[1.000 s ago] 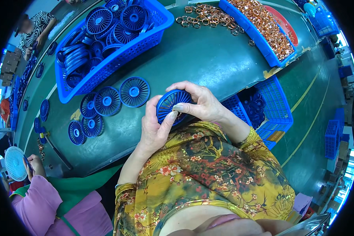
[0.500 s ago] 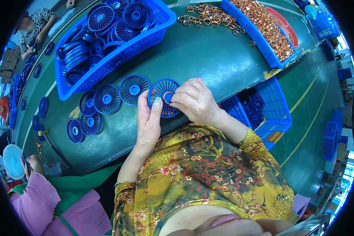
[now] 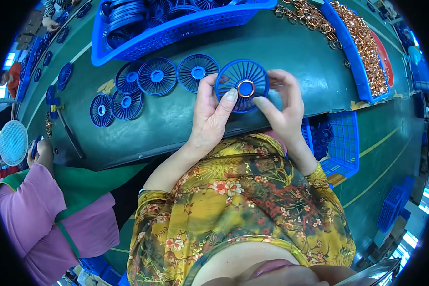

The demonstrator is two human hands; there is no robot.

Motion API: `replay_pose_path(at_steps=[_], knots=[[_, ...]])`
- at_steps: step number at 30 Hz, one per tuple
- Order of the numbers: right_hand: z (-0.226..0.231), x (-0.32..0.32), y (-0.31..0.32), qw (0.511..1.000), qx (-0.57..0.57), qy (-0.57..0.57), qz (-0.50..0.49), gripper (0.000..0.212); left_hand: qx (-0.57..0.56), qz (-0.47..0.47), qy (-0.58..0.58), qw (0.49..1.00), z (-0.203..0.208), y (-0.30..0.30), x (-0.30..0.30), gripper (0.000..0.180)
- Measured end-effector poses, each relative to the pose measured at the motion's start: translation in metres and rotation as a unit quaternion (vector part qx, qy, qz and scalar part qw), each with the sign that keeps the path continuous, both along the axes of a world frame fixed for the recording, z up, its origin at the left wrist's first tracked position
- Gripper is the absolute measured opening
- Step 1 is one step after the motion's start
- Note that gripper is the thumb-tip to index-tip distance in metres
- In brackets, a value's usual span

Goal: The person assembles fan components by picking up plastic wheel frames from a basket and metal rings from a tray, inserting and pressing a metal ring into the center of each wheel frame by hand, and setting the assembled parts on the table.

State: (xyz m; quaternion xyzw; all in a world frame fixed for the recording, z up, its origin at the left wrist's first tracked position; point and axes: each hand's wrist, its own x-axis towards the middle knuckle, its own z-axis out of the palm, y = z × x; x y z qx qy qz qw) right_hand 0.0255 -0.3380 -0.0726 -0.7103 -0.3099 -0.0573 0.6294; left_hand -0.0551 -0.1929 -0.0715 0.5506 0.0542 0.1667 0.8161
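Observation:
A blue plastic spoked wheel (image 3: 243, 72) is held up over the table's near edge, tilted toward me. Around its hub lies a copper-coloured ring (image 3: 239, 90). My left hand (image 3: 211, 108) is closed on the wheel's left side, thumb on the front near the ring, fingers partly hidden behind the rim. At the right side, my right hand (image 3: 285, 106) has its thumb and fingers spread apart; the thumb tip overlaps the lower right rim. Several similar wheels lie on the table to the left, among them one closest to my left hand (image 3: 198, 72).
A blue basket (image 3: 186, 32) full of wheels stands at the far side. At the far right a blue tray (image 3: 353, 59) holds copper rings, with loose rings (image 3: 310, 16) beside it. Another blue basket (image 3: 345, 143) stands below the table edge. A co-worker's hand (image 3: 44, 148) is at left.
My right hand has come off the hub to the wheel's right side, its fingers opening. The copper ring around the hub now shows whole. The view has shifted, so the table things appear higher and farther right.

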Motion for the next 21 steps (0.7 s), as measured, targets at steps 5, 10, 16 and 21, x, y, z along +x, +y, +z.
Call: replay_pose_path(at_steps=[5,10,16,21], knots=[[-0.003,-0.004,0.000,0.916,0.097,0.359,0.150,0.043,-0.023,-0.041,0.002,0.999,-0.002,0.002,-0.004,0.033],[-0.001,-0.004,0.000,0.920,0.078,0.359,0.138,0.040,-0.029,-0.037,0.069,0.997,-0.005,0.005,-0.001,0.029],[-0.002,-0.003,-0.002,0.937,0.042,0.319,0.136,0.039,-0.025,-0.037,0.070,0.997,-0.011,0.001,0.002,0.028],[-0.003,0.006,-0.005,0.934,0.037,0.320,0.153,0.041,0.026,-0.013,0.046,0.999,-0.011,-0.001,0.006,0.030]])
